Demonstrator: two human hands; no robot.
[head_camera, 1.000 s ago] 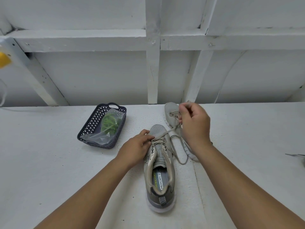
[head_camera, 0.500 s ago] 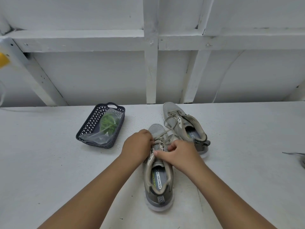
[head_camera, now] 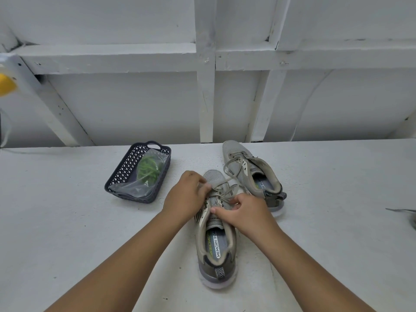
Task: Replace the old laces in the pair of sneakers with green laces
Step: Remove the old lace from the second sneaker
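Observation:
A grey sneaker (head_camera: 216,244) lies on the white table with its heel toward me and its old grey lace (head_camera: 221,191) loosened. My left hand (head_camera: 186,195) grips the sneaker's left side by the eyelets. My right hand (head_camera: 244,211) pinches the lace over the tongue, thumb and fingers curled. The second grey sneaker (head_camera: 252,174) lies behind to the right, still laced. Green laces (head_camera: 148,168) sit in a clear plastic bag inside a dark basket (head_camera: 126,174).
The basket stands on the table to the left of the sneakers. A white framed wall (head_camera: 206,97) rises at the table's far edge. A dark thin object (head_camera: 403,210) pokes in at the right edge. Something yellow (head_camera: 5,85) shows at far left.
My right hand came down from a raised pull on the lace to the near sneaker's tongue. The far sneaker is now uncovered. My left hand stayed on the near sneaker.

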